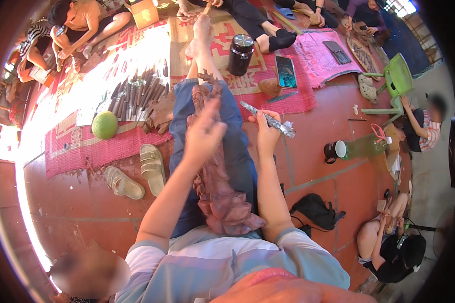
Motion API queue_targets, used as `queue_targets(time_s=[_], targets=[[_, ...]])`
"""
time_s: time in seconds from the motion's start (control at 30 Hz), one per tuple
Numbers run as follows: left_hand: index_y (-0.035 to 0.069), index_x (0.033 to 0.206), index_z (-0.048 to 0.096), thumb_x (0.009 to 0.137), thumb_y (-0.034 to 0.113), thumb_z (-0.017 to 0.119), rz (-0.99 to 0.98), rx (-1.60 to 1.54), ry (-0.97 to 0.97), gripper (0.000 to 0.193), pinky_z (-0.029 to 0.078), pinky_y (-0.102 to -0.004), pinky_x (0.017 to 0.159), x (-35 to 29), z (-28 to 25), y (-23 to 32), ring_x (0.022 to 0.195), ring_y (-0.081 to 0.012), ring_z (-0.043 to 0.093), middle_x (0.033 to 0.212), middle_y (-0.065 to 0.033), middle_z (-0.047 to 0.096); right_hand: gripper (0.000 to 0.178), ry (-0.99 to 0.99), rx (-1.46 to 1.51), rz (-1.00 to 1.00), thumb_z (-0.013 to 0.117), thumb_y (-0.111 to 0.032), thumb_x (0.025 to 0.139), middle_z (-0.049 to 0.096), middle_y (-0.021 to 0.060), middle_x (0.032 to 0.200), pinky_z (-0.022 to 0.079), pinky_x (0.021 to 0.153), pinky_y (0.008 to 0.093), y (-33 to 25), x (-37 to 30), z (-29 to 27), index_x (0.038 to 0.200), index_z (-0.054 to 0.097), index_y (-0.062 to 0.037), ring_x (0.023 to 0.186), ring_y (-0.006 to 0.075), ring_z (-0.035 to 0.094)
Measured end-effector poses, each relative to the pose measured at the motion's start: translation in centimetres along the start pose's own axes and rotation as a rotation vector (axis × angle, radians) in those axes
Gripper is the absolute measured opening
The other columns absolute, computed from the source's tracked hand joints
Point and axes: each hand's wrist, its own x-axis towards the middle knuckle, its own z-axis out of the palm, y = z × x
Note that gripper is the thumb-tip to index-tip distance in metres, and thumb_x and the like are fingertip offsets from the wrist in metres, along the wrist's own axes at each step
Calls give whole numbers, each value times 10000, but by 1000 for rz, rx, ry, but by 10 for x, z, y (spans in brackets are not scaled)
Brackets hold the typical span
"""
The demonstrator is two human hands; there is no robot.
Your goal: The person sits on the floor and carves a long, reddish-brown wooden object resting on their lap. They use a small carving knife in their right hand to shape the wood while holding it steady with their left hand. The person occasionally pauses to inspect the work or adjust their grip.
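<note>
Across my lap, on blue trousers, lies a reddish-brown carved wooden figure (220,179). Its broad, rocky-looking base is close to my belly, and its narrow, bearded-looking end points toward my knees. Over the upper part of the carving is my left hand (206,132), fingers stretched out and slightly blurred, holding nothing; whether it touches the wood I cannot tell. To the right of the figure, my right hand (268,132) is closed around a slim tool wrapped in silver foil or tape (274,122). The tool is tilted, apart from the carving.
Many wood-handled carving tools (141,93) lie on the mat (65,146) at left, near a green ball-like object (104,125). Beyond my right hand are a phone (285,71) and a black jar (241,54). Sandals (152,169), a bottle (361,148) and a black cat-like shape (316,209) lie about. Other people sit around.
</note>
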Motion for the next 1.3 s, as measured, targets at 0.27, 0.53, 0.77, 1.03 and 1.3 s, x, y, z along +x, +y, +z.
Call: queue_targets(time_s=[0.27, 0.53, 0.77, 1.03, 1.3], targets=[[-16, 1345, 499, 928, -6, 471, -181, 18, 325, 418, 346, -309, 1074, -47, -44, -75, 1249, -193, 497, 1345, -109, 538, 128, -325, -45, -60, 586, -68, 946, 643, 68, 963, 515, 746, 236, -9, 5, 40, 1052, 586, 3, 854, 110, 650], [30, 1231, 589, 864, -21, 455, 16, 269, 355, 394, 364, -378, 1062, -50, -39, -77, 1195, -277, 517, 1244, -118, 601, 75, -351, -556, -199, 660, -58, 863, 637, 56, 793, 477, 660, 244, -13, 7, 64, 910, 608, -31, 719, 89, 593], [29, 1205, 599, 851, -35, 449, 43, 261, 353, 390, 368, -377, 1053, -49, -37, -74, 1185, -279, 523, 1238, -118, 610, 108, -465, -686, -564, 654, -9, 786, 609, 142, 797, 492, 665, 335, -6, 17, 68, 853, 571, -29, 718, 270, 615], [28, 1169, 621, 845, -42, 443, 41, 261, 363, 377, 375, -379, 1041, -49, -36, -72, 1176, -287, 528, 1229, -126, 616, 83, -525, -527, -321, 643, -8, 770, 603, 122, 752, 485, 666, 329, -4, 25, 61, 819, 579, -27, 702, 249, 608], [29, 1212, 610, 873, -36, 425, 9, 255, 336, 391, 347, -358, 1076, -49, -37, -75, 1223, -246, 503, 1274, -107, 596, 70, -535, -494, -233, 663, -20, 772, 635, 96, 762, 486, 673, 319, -8, 52, 50, 802, 600, -30, 724, 197, 630]])
